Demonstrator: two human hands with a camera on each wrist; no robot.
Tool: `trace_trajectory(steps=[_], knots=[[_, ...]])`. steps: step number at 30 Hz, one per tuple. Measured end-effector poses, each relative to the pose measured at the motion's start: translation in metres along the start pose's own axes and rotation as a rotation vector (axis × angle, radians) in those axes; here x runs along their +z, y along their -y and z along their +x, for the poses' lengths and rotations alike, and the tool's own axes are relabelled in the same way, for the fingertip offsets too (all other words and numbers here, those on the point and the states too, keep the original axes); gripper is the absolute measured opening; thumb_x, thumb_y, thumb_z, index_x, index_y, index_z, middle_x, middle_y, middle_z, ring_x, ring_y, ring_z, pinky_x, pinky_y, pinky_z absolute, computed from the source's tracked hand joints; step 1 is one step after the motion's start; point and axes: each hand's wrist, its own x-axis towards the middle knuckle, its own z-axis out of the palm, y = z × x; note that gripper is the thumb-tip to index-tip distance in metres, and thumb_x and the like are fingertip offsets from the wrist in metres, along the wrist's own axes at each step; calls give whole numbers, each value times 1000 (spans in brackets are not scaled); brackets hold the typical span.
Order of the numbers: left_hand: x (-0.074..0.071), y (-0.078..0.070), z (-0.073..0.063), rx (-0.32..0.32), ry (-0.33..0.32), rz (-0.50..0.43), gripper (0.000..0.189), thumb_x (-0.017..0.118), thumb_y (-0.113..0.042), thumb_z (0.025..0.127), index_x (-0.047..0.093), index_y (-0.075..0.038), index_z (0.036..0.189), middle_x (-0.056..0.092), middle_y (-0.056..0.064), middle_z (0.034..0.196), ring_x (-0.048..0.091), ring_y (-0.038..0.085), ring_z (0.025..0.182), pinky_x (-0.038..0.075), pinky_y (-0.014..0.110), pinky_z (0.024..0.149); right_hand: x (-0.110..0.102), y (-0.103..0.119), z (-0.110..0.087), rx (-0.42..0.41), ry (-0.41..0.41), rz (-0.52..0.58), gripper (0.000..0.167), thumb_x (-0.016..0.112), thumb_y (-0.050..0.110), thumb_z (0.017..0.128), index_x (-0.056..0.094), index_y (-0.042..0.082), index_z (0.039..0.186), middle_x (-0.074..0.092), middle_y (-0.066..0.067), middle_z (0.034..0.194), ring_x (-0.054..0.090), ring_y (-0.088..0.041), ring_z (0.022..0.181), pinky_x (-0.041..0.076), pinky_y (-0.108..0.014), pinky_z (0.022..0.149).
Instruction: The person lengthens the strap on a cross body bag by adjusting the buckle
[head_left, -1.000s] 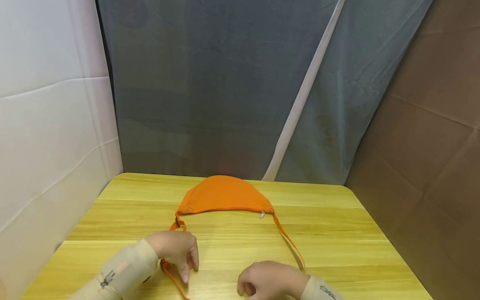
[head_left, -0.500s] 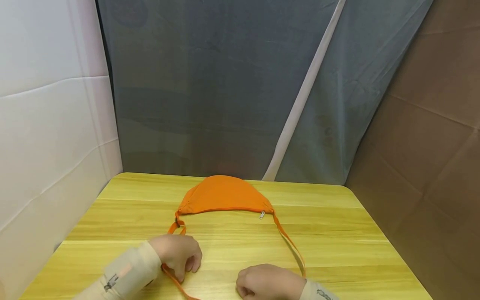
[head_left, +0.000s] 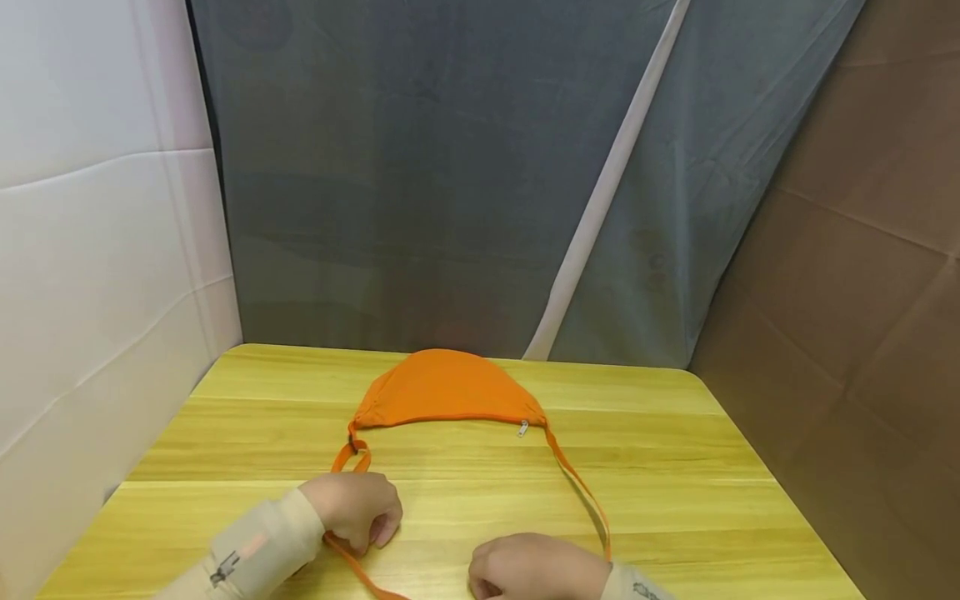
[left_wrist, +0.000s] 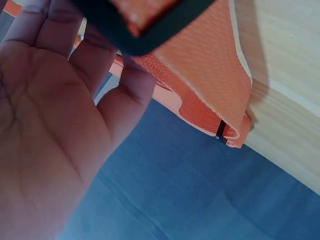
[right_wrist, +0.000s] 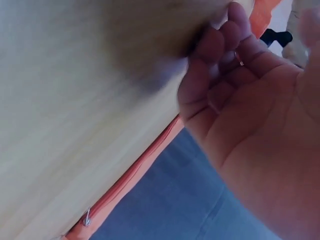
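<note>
An orange waist bag [head_left: 450, 387] lies near the far edge of the table, its zipped edge facing me and a metal zip pull [head_left: 522, 428] at the right end. My left hand [head_left: 356, 510] is over the left strap [head_left: 365, 577], fingers bent down onto it; it seems to pinch the strap, though the fingertips are hidden. Beside that palm, a black slider buckle [left_wrist: 135, 42] looms in the left wrist view. My right hand [head_left: 536, 568] rests low at the table's front, fingers loosely curled; nothing shows in it. The right strap [head_left: 577, 483] runs down behind its wrist.
The yellow wood-grain table [head_left: 697, 475] has a white cloth wall [head_left: 105, 250] on the left and a brown one [head_left: 855, 333] on the right. A grey curtain [head_left: 420, 183] with a pale diagonal strip hangs behind.
My left hand has dropped closer to the table and its fingers have drawn together. The strap below it has shifted to the right. My right hand has moved slightly lower.
</note>
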Motion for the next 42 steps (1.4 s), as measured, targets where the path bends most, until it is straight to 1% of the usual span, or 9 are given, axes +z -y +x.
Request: trace_trajectory(steps=[9, 14, 20, 24, 30, 34, 38, 40, 42], knots=[[-2, 0, 0, -17, 15, -28, 40, 83, 18, 64, 64, -18, 66, 56, -9, 63, 49, 6, 59, 43, 23, 56, 3, 14, 2, -31, -85, -143, 14, 64, 35, 97, 71, 32, 85, 52, 28, 80, 38, 20, 67, 35, -2, 64], [-2, 2, 1, 7, 17, -3, 39, 75, 18, 69, 64, -20, 66, 54, -11, 66, 46, 5, 60, 42, 23, 58, 7, 11, 6, -61, -74, -175, 21, 62, 33, 97, 64, 29, 77, 47, 25, 76, 36, 15, 63, 34, -2, 60], [-4, 8, 0, 45, 43, -50, 29, 71, 3, 84, 68, -22, 69, 58, -13, 69, 47, 4, 65, 42, 24, 65, 4, 3, 4, -41, -6, 4, 20, 63, 22, 96, 57, 22, 76, 42, 16, 72, 35, 8, 59, 32, -5, 57], [-7, 15, -2, 15, 74, -125, 28, 68, -1, 91, 72, -23, 74, 63, -13, 71, 53, 3, 72, 47, 27, 75, 0, -5, -1, 7, 24, 118, 25, 61, 19, 101, 55, 18, 77, 40, 13, 69, 35, 4, 59, 32, -9, 55], [-12, 29, -3, -8, 90, -199, 32, 61, 3, 95, 75, -23, 83, 62, -10, 75, 52, 4, 70, 49, 28, 76, -5, -22, -14, 106, -23, 224, 24, 64, 26, 101, 55, 17, 80, 38, 14, 67, 34, 3, 57, 34, -12, 53], [-15, 40, -3, 43, 85, -245, 35, 54, 9, 94, 74, -19, 86, 60, -8, 75, 50, 4, 69, 47, 24, 74, -7, -36, -20, 163, -66, 272, 24, 65, 25, 99, 53, 17, 80, 37, 15, 67, 34, 2, 58, 35, -13, 56], [-20, 49, -4, 117, 68, -234, 30, 52, 0, 102, 70, -19, 87, 56, -10, 78, 48, 2, 73, 45, 24, 74, -9, -48, -25, 223, -104, 306, 27, 64, 23, 99, 49, 17, 78, 33, 13, 66, 31, 0, 57, 34, -15, 57], [-21, 51, -4, 133, 79, -262, 20, 57, -10, 103, 68, -18, 88, 57, -10, 77, 49, 4, 72, 43, 25, 72, -10, -54, -27, 256, -123, 331, 26, 64, 21, 99, 49, 17, 77, 36, 13, 65, 32, 0, 57, 35, -16, 58], [-22, 52, -5, 114, 95, -300, 9, 68, -16, 97, 65, -17, 88, 55, -9, 78, 47, 5, 71, 41, 25, 69, -12, -61, -28, 282, -141, 348, 24, 64, 20, 99, 51, 17, 78, 43, 14, 65, 37, 1, 57, 38, -17, 61]])
